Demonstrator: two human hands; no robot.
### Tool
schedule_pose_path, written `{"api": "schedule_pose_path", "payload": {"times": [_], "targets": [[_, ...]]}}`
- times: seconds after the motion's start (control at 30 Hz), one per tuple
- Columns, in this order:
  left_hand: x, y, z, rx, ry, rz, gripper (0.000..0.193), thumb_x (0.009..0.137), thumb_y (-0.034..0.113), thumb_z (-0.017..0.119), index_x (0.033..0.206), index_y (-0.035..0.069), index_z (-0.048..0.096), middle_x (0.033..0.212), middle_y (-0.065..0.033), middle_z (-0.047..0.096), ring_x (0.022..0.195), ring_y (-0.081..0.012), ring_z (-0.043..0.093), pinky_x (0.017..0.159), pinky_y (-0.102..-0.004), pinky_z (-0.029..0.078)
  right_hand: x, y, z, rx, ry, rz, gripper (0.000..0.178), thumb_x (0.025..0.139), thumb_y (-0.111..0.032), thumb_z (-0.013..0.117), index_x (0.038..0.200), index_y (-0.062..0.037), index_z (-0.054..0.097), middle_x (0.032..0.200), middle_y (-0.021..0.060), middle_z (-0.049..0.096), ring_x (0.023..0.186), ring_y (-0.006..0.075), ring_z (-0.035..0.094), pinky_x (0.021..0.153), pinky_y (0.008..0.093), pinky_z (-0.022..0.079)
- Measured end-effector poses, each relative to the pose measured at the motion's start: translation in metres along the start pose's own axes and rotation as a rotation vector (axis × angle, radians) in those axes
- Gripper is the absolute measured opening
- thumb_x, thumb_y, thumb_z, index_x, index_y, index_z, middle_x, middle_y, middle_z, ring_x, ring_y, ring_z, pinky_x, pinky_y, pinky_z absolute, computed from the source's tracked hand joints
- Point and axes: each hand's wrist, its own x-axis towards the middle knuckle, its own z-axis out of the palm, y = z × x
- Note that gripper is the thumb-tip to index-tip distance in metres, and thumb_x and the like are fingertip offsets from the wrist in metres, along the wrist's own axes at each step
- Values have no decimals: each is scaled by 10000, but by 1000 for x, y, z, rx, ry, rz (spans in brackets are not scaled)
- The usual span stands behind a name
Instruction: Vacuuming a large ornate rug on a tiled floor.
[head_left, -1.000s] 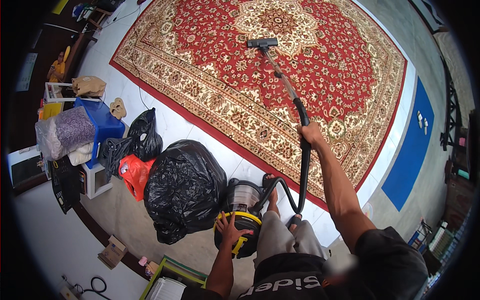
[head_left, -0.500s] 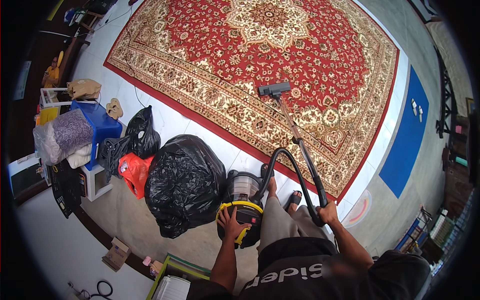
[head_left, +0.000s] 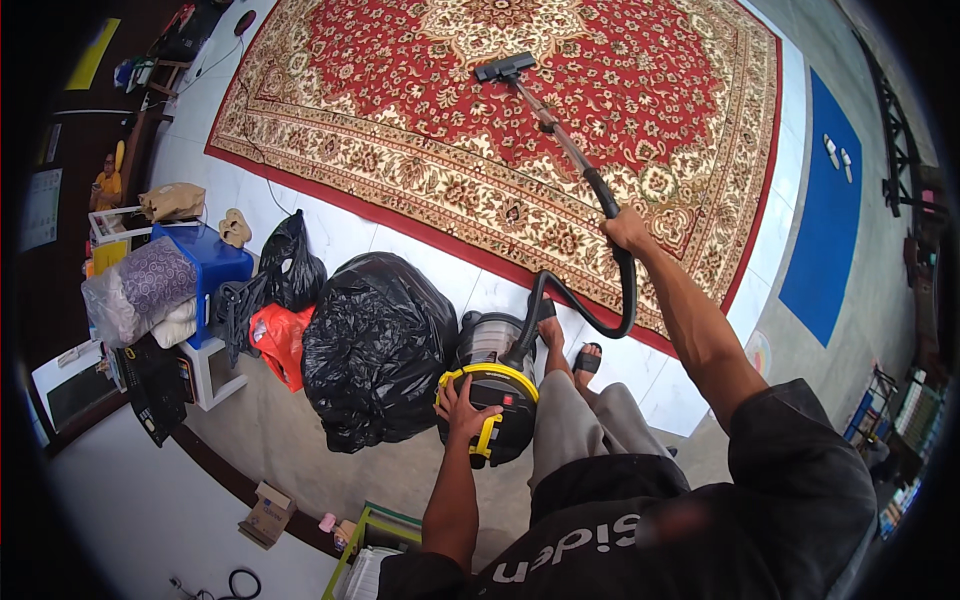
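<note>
My right hand is wrapped round the black grip of the vacuum wand, arm stretched forward. At the wand's far end a flat grey floor head lies on the red patterned carpet. A black hose loops from the grip back to the vacuum cleaner, a rounded black body with a clear section, yellow rim and red switch. On its lid rests my left hand, fingers spread, beside the yellow carrying handle.
Large black plastic bags bulge just left of the vacuum cleaner, with a red bag beside them. Farther left stands a blue container among piled goods. A thin cord crosses the carpet's left part. On the right lies a blue mat with white slippers.
My right hand has pushed the wand forward and a little left, so the floor head sits farther in on the carpet. The left hand stays on the vacuum cleaner's lid.
</note>
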Motion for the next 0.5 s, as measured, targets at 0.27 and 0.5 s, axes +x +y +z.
{"api": "schedule_pose_path", "payload": {"times": [0.27, 0.5], "targets": [[4, 2, -2, -5, -66, -65, 1237, 516, 607, 905, 1556, 280, 320, 1659, -157, 38, 1528, -379, -66, 1172, -638, -58, -373, 263, 31, 119, -42, 423, 219, 699, -143, 665, 821, 39, 653, 666, 131, 633, 641, 230, 606, 648, 386, 498], [4, -10, -5, -7, -23, -28, 1246, 504, 625, 900, 1553, 272, 327, 1650, -161, 70, 1526, -377, -36, 1157, -663, -52, -174, 137, 39, 119, 28, 155, 194, 751, -152, 683, 773, 23, 602, 603, 161, 642, 544, 254, 665, 554, 385, 539]]}}
